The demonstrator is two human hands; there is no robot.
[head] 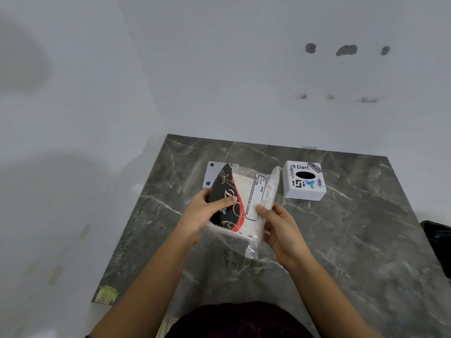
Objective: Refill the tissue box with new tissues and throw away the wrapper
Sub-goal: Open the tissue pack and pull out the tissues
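Observation:
A pack of white tissues in a clear wrapper (pixel 244 203) printed black, red and gold is held just above the grey marble table (pixel 341 240). My left hand (pixel 205 213) grips the pack's printed left side, thumb on top. My right hand (pixel 280 228) holds the wrapper's right edge. The white square tissue box (pixel 303 181), stickered, with a dark oval slot on top, stands on the table to the right of the pack. A flat white panel (pixel 211 172) with two dark holes lies under the pack's far end.
White walls close off the table's far and left sides. A black bag-like object (pixel 436 242) shows at the right edge, beyond the table. A yellowish patch (pixel 106 293) marks the table's near left corner. My dark clothing fills the bottom centre.

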